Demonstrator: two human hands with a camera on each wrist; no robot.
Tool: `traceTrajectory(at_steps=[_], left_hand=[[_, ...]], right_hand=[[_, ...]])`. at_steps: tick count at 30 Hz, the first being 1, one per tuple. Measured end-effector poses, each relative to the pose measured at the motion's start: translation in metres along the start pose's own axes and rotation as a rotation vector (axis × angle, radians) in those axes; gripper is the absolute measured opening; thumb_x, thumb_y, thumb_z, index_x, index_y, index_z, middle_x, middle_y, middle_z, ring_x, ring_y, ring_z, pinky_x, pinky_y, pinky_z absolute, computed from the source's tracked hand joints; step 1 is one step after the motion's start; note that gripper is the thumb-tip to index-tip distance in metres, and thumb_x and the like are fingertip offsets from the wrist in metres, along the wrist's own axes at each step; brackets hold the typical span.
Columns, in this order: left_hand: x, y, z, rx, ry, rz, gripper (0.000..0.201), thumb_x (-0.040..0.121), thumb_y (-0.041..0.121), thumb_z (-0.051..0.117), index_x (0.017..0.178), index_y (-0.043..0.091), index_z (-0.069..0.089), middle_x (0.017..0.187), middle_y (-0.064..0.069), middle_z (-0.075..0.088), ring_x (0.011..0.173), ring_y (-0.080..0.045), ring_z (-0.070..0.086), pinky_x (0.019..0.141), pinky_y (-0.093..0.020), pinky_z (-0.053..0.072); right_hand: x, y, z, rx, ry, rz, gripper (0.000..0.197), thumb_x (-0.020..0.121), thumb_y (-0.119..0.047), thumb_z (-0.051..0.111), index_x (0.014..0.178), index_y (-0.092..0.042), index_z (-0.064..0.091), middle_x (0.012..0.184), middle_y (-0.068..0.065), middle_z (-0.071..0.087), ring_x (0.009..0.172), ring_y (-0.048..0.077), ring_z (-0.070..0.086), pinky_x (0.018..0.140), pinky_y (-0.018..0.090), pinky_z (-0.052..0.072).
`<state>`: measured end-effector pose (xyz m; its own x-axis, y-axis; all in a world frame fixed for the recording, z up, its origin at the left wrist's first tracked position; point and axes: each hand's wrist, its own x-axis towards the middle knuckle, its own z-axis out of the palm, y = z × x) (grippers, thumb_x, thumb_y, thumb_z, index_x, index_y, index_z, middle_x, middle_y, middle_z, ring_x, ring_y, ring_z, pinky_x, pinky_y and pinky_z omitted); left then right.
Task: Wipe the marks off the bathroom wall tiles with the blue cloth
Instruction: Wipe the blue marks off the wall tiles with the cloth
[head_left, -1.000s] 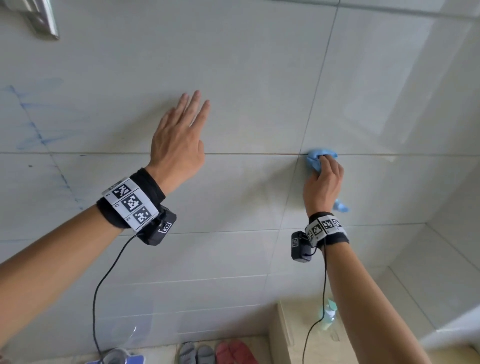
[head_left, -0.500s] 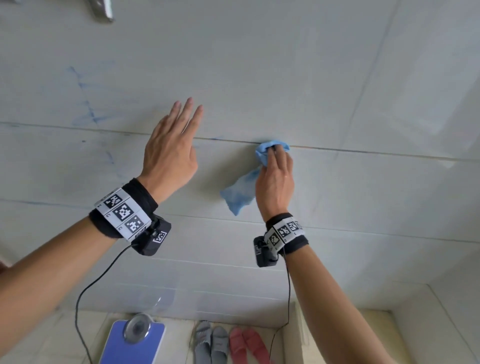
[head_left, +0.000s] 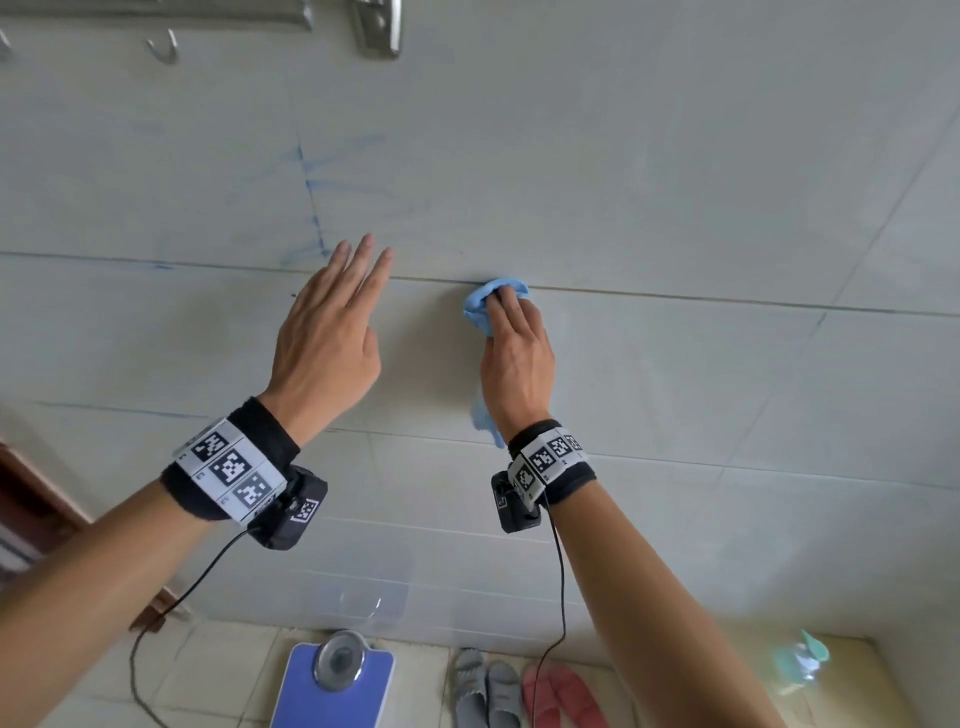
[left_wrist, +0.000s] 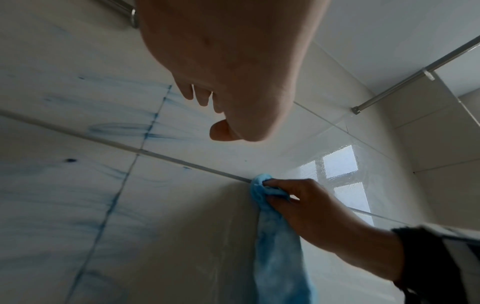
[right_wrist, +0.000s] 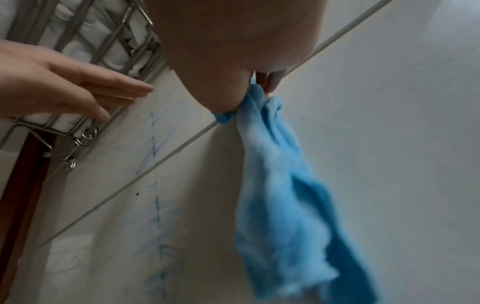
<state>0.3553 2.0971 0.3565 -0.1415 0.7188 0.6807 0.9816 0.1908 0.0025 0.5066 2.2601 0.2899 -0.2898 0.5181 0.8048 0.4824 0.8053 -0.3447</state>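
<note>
Leftward along the grout line (head_left: 675, 297) since a second ago, the right hand (head_left: 514, 358) grips the bunched blue cloth (head_left: 485, 306) against the wall tiles (head_left: 649, 171), tail hanging below. Left of it, the left hand (head_left: 327, 343) hovers flat-fingered, holding nothing, with blue marks (head_left: 311, 208) above-left.

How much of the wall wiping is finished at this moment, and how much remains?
Done: tiles right of the blue cloth look free of marks. In hand: the right hand presses the bunched cloth onto the horizontal grout line. Left: blue marks remain above and left of the open left hand.
</note>
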Motion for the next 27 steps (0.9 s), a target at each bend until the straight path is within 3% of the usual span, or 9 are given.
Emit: traceTrajectory(at_steps=[3,7,9,11,13,16,21,24,27], left_hand=[[-0.013,-0.026,0.002,-0.054,-0.002,0.019,0.079,0.089,-0.003,0.048,0.164,0.011,0.029,0.172,-0.008,0.026,0.159,-0.028,0.025,0.125,-0.047,0.032],[-0.041,-0.042,0.002,-0.227,-0.07,-0.046,0.064,0.094,0.007,0.059,0.156,0.01,0.044,0.151,-0.011,0.057,0.132,-0.031,0.057,0.104,-0.046,0.053],[-0.059,-0.041,0.008,-0.373,-0.206,-0.166,0.055,0.098,0.025,0.063,0.15,0.016,0.051,0.137,-0.006,0.066,0.117,-0.029,0.066,0.095,-0.042,0.056],[-0.077,-0.037,0.016,-0.557,-0.399,-0.32,0.055,0.097,0.047,0.064,0.145,0.021,0.054,0.128,-0.002,0.07,0.107,-0.025,0.07,0.093,-0.038,0.056],[-0.09,-0.029,0.029,-0.749,-0.574,-0.487,0.061,0.094,0.06,0.064,0.142,0.024,0.054,0.126,0.001,0.07,0.108,-0.019,0.07,0.095,-0.035,0.055],[-0.103,-0.008,0.044,-1.034,-0.71,-0.705,0.093,0.07,0.083,0.066,0.143,0.027,0.049,0.123,0.005,0.072,0.106,-0.016,0.072,0.097,-0.044,0.059],[-0.109,0.02,0.054,-1.328,-0.659,-1.046,0.083,0.086,0.04,0.085,0.149,0.012,0.04,0.115,-0.005,0.071,0.101,-0.023,0.074,0.084,-0.042,0.062],[-0.11,0.024,0.056,-1.521,-0.704,-1.083,0.047,0.092,0.03,0.079,0.128,0.003,0.064,0.115,-0.018,0.077,0.094,-0.029,0.076,0.079,-0.038,0.058],[-0.108,0.031,0.06,-1.642,-0.672,-1.164,0.02,0.097,0.014,0.073,0.112,0.001,0.07,0.114,-0.023,0.076,0.085,-0.033,0.077,0.075,-0.039,0.062]], right_hand=[[0.005,-0.036,0.012,0.067,-0.1,0.008,0.05,0.083,0.008,0.056,0.126,-0.014,0.067,0.13,-0.008,0.064,0.107,0.022,0.052,0.069,0.037,0.053],[0.016,-0.061,0.01,0.266,-0.137,0.227,0.036,0.096,-0.002,0.057,0.127,-0.014,0.072,0.125,0.001,0.073,0.109,0.025,0.065,0.084,0.028,0.048],[0.019,-0.066,-0.003,0.404,-0.227,0.371,0.022,0.101,-0.013,0.06,0.115,-0.016,0.076,0.097,-0.009,0.077,0.086,0.01,0.069,0.079,0.021,0.042],[0.014,-0.077,-0.019,0.501,-0.348,0.466,0.018,0.105,-0.021,0.057,0.098,-0.023,0.074,0.068,-0.024,0.064,0.064,-0.004,0.057,0.073,0.023,0.042],[0.004,-0.086,-0.033,0.607,-0.433,0.567,0.023,0.105,-0.031,0.056,0.097,-0.019,0.073,0.068,-0.016,0.058,0.066,0.006,0.054,0.071,0.03,0.05],[-0.01,-0.099,-0.053,0.834,-0.482,0.752,0.027,0.106,-0.035,0.055,0.112,-0.017,0.074,0.091,0.008,0.061,0.085,0.023,0.062,0.078,0.046,0.059],[-0.033,-0.107,-0.08,1.176,-0.32,0.957,0.027,0.11,-0.028,0.05,0.124,-0.018,0.071,0.109,0.007,0.075,0.096,0.028,0.073,0.081,0.05,0.059],[-0.056,-0.102,-0.084,1.239,-0.151,1.044,0.027,0.109,-0.027,0.053,0.127,-0.016,0.07,0.113,0.01,0.073,0.097,0.029,0.073,0.077,0.048,0.06],[-0.088,-0.088,-0.082,1.104,0.008,1.06,0.021,0.106,-0.017,0.056,0.119,-0.019,0.072,0.11,0.007,0.075,0.099,0.026,0.073,0.072,0.041,0.061]])
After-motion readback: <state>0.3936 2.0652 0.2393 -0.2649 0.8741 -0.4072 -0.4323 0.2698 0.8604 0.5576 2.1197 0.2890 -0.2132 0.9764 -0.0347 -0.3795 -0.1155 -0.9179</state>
